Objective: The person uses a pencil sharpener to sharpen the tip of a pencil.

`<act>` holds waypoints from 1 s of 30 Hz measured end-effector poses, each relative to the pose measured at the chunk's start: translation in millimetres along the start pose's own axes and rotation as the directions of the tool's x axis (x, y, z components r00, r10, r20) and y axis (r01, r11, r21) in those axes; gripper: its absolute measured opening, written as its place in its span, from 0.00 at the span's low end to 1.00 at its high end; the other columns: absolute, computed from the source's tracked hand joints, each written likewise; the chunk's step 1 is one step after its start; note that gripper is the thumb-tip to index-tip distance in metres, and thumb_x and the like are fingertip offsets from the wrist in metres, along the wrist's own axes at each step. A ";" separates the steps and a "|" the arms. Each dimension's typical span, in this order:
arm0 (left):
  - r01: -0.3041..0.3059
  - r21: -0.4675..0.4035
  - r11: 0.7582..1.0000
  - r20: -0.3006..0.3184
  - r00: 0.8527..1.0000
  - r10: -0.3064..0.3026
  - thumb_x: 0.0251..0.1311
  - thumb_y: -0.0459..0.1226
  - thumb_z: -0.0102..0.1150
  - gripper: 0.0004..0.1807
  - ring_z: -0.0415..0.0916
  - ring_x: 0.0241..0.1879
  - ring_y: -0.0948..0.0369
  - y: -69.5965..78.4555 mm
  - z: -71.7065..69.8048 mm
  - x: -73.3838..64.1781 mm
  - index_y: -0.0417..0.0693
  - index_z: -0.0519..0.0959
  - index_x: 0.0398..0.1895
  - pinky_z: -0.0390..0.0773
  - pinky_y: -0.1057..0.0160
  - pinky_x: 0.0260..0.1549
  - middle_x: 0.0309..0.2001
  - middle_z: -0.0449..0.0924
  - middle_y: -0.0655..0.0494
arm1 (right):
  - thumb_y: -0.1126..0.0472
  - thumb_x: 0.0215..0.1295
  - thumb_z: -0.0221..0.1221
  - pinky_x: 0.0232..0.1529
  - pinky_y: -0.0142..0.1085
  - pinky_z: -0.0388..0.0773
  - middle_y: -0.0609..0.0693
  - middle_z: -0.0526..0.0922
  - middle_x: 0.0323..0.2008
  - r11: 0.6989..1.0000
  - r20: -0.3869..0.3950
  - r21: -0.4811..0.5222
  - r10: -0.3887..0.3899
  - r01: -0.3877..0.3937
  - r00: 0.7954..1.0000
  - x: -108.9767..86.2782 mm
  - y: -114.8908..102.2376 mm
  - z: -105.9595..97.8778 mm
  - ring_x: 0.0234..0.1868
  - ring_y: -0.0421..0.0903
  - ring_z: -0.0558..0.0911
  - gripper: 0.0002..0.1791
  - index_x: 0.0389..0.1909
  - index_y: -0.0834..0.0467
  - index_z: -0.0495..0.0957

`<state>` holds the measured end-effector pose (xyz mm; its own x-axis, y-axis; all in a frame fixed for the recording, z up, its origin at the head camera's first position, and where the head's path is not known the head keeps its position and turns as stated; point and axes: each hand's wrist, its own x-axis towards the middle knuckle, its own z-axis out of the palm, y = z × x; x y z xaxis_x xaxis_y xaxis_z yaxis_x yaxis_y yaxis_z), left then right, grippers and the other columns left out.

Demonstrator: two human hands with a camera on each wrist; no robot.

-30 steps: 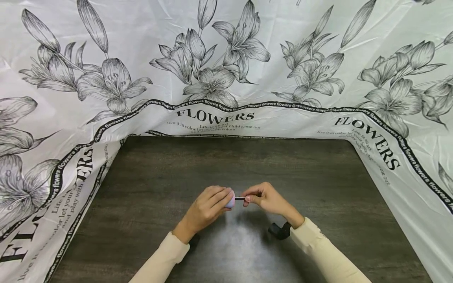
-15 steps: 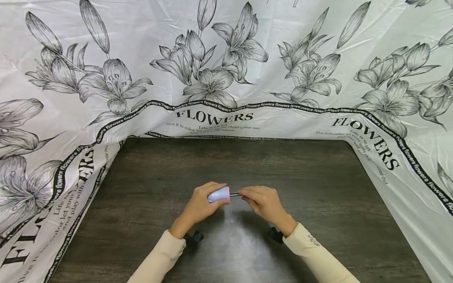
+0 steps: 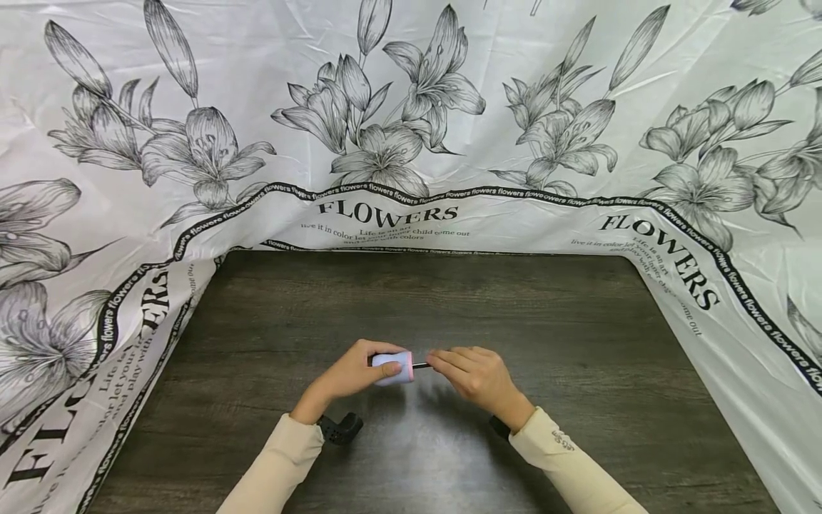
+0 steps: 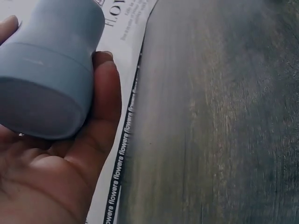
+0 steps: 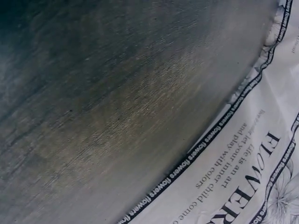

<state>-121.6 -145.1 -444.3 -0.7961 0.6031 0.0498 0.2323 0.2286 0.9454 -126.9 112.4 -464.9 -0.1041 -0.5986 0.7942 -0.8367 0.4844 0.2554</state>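
A screwdriver (image 3: 393, 368) with a thick lavender handle and a pink collar is held level above the table. My left hand (image 3: 347, 371) grips the handle, thumb on the near side. In the left wrist view the rounded butt of the screwdriver handle (image 4: 42, 102) faces the camera, with the left hand (image 4: 51, 172) curled round it. A short dark metal shaft (image 3: 420, 365) points right from the collar. My right hand (image 3: 472, 371) pinches the far end of that shaft, and its fingers hide the tip. The right wrist view shows neither the right hand nor the screwdriver.
The dark wood-grain table (image 3: 417, 300) lies below both hands. A white cloth (image 3: 514, 143) with lily prints and black lettering hangs along the back and sides. Black wrist straps (image 3: 340, 428) sit at the cuffs of the cream sleeves (image 3: 571, 457).
The left hand has turned and shifted left and down, now showing more of the lavender handle. The right hand has rolled over, back upward, still pinching the shaft.
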 end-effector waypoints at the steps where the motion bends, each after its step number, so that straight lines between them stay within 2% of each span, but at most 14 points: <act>1: 0.003 -0.009 1.000 0.009 1.000 -0.003 0.64 0.45 0.58 0.26 0.75 0.31 0.67 -0.8 -1.0 -0.3 0.32 0.76 0.55 0.77 0.67 0.30 0.43 0.82 0.39 | 0.60 0.71 0.53 0.24 0.29 0.77 0.45 0.88 0.35 1.000 -0.005 0.004 -0.006 0.006 1.000 0.7 -0.2 0.0 0.29 0.39 0.84 0.12 0.41 0.56 0.86; 8: 0.018 -0.029 0.999 0.015 1.000 -0.017 0.64 0.40 0.59 0.22 0.76 0.31 0.66 -5.2 1.7 1.7 0.31 0.76 0.55 0.78 0.66 0.30 0.41 0.82 0.39 | 0.59 0.70 0.54 0.21 0.26 0.75 0.44 0.87 0.31 0.995 0.059 0.089 0.034 -0.039 0.998 1.4 -0.2 -0.1 0.22 0.36 0.82 0.12 0.38 0.56 0.86; 11: -0.016 0.043 0.999 -0.033 0.999 0.018 0.61 0.39 0.63 0.23 0.75 0.31 0.65 -6.2 8.6 3.7 0.32 0.76 0.56 0.77 0.66 0.29 0.44 0.82 0.40 | 0.63 0.62 0.62 0.19 0.23 0.73 0.45 0.86 0.27 0.970 0.147 0.189 0.127 -0.154 0.981 0.2 -1.1 -2.4 0.18 0.35 0.79 0.06 0.36 0.58 0.86; 13: -0.058 0.126 0.990 -0.082 0.994 0.068 0.57 0.38 0.66 0.25 0.75 0.32 0.63 -6.7 14.0 3.2 0.34 0.77 0.55 0.77 0.66 0.30 0.46 0.81 0.42 | 0.64 0.57 0.66 0.18 0.21 0.70 0.46 0.87 0.27 0.922 0.237 0.274 0.212 -0.274 0.948 0.0 -2.8 -3.9 0.16 0.32 0.76 0.06 0.36 0.59 0.86; 15: -0.098 0.219 0.971 -0.134 0.983 0.130 0.53 0.37 0.69 0.26 0.76 0.35 0.61 -7.5 20.1 1.9 0.36 0.78 0.55 0.77 0.66 0.31 0.48 0.81 0.45 | 0.66 0.54 0.67 0.14 0.19 0.63 0.47 0.86 0.23 0.808 0.375 0.378 0.313 -0.452 0.873 -0.6 -4.5 -4.9 0.11 0.29 0.69 0.08 0.37 0.60 0.86; 16: -0.120 0.271 0.955 -0.156 0.974 0.166 0.50 0.36 0.71 0.26 0.77 0.37 0.60 -7.5 23.1 0.5 0.37 0.78 0.54 0.78 0.65 0.33 0.48 0.81 0.46 | 0.66 0.56 0.66 0.12 0.19 0.60 0.49 0.86 0.23 0.717 0.460 0.423 0.357 -0.554 0.813 -0.6 -5.2 -5.5 0.10 0.28 0.65 0.09 0.38 0.61 0.86; 17: -0.138 0.321 0.937 -0.173 0.964 0.201 0.49 0.35 0.72 0.26 0.78 0.40 0.58 -7.6 26.3 -0.7 0.38 0.79 0.54 0.79 0.64 0.35 0.49 0.81 0.47 | 0.65 0.58 0.64 0.12 0.20 0.59 0.51 0.86 0.23 0.605 0.545 0.456 0.389 -0.652 0.742 -0.8 -5.3 -5.7 0.09 0.27 0.62 0.09 0.39 0.62 0.86; 20: -0.214 0.473 0.855 -0.175 0.928 0.329 0.43 0.32 0.74 0.28 0.78 0.47 0.55 -8.1 35.4 -4.1 0.39 0.80 0.52 0.80 0.61 0.42 0.50 0.80 0.49 | 0.65 0.63 0.61 0.10 0.24 0.61 0.58 0.86 0.24 0.202 0.771 0.461 0.390 -0.864 0.503 -1.9 -2.5 -6.5 0.07 0.31 0.61 0.11 0.42 0.68 0.83; 22: -0.280 0.572 0.771 -0.143 0.891 0.430 0.40 0.31 0.76 0.28 0.78 0.50 0.54 -8.7 40.2 -5.9 0.39 0.80 0.51 0.80 0.60 0.46 0.50 0.80 0.49 | 0.66 0.64 0.60 0.12 0.27 0.64 0.60 0.86 0.27 0.000 0.864 0.403 0.329 -0.915 0.381 -2.1 1.4 -7.4 0.08 0.34 0.65 0.12 0.43 0.72 0.82; 23: -0.310 0.613 0.726 -0.124 0.871 0.476 0.38 0.30 0.76 0.29 0.77 0.50 0.54 -9.3 42.2 -6.5 0.39 0.81 0.50 0.80 0.60 0.47 0.50 0.80 0.49 | 0.67 0.64 0.59 0.12 0.28 0.65 0.60 0.86 0.26 -0.067 0.893 0.374 0.295 -0.925 0.340 -1.9 3.8 -8.3 0.08 0.35 0.67 0.13 0.43 0.73 0.81; 25: -0.351 0.675 0.649 -0.096 0.830 0.549 0.35 0.30 0.77 0.31 0.77 0.50 0.55 -10.9 45.0 -7.2 0.39 0.81 0.49 0.79 0.62 0.48 0.50 0.80 0.50 | 0.67 0.64 0.59 0.12 0.29 0.64 0.58 0.86 0.26 -0.139 0.928 0.316 0.253 -0.939 0.275 -0.9 7.8 -9.9 0.08 0.36 0.68 0.13 0.43 0.73 0.81; 27: -0.363 0.707 0.607 -0.092 0.804 0.587 0.34 0.31 0.78 0.31 0.77 0.49 0.55 -13.4 46.7 -6.4 0.40 0.81 0.49 0.79 0.62 0.49 0.50 0.80 0.50 | 0.67 0.63 0.59 0.12 0.29 0.65 0.57 0.86 0.26 -0.138 0.931 0.307 0.251 -0.942 0.266 0.5 10.2 -10.8 0.09 0.36 0.70 0.13 0.43 0.74 0.81; 29: -0.349 0.706 0.617 -0.114 0.803 0.584 0.34 0.31 0.78 0.31 0.78 0.49 0.55 -16.9 47.3 -5.2 0.40 0.80 0.50 0.79 0.62 0.48 0.49 0.80 0.50 | 0.66 0.63 0.60 0.13 0.31 0.70 0.57 0.87 0.27 -0.063 0.911 0.326 0.289 -0.943 0.296 1.9 9.5 -11.0 0.11 0.40 0.75 0.13 0.43 0.72 0.81; 30: -0.335 0.694 0.637 -0.134 0.810 0.571 0.36 0.32 0.78 0.31 0.78 0.49 0.55 -18.7 47.2 -4.7 0.40 0.80 0.50 0.79 0.61 0.48 0.49 0.80 0.50 | 0.65 0.63 0.61 0.15 0.31 0.72 0.58 0.87 0.29 0.009 0.889 0.345 0.317 -0.939 0.330 2.2 8.0 -10.2 0.13 0.42 0.78 0.13 0.43 0.71 0.82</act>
<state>-95.9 -116.1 -477.3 -0.5868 0.5167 0.6234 0.8024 0.4744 0.3620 -128.4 121.4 -455.5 -0.7777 -0.6110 -0.1475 -0.0952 0.3464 -0.9332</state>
